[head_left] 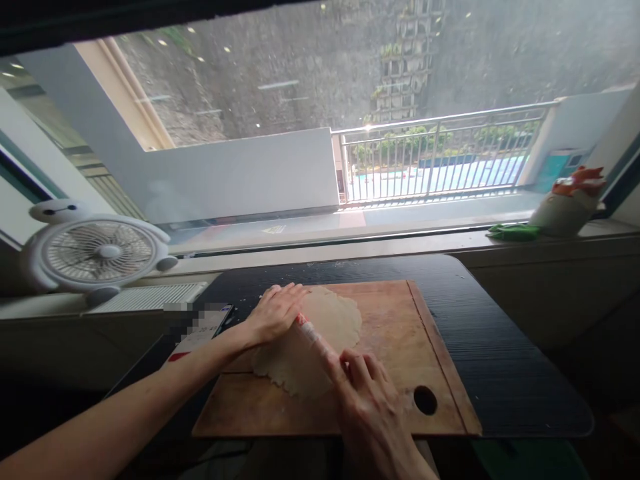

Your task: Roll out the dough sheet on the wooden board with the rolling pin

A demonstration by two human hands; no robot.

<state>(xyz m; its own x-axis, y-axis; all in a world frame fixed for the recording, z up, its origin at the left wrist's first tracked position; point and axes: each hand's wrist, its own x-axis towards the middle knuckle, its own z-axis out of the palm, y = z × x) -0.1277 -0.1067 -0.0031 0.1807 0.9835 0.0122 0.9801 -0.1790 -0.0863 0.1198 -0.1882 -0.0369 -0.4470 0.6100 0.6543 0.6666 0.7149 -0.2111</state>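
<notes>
A thin, flattened sheet of dough (340, 317) with a ragged edge lies on a wooden cutting board (395, 320). My left hand (277, 312) rests over the dough's far left part, palm down with the fingers stretched out. Close by its edge is the far end of a slim rolling pin (315, 339), with red and white markings; whether the hand presses on that end I cannot tell. My right hand (367, 393) has its fingers curled round the near end of the pin, which slants across the dough.
The board sits on a black table (480, 333) with rounded corners. A phone-like device (200, 333), partly pixelated, lies left of the board. On the window sill stand a white fan (107, 252) and, at right, a pale bag (565, 210) beside a green item (515, 231).
</notes>
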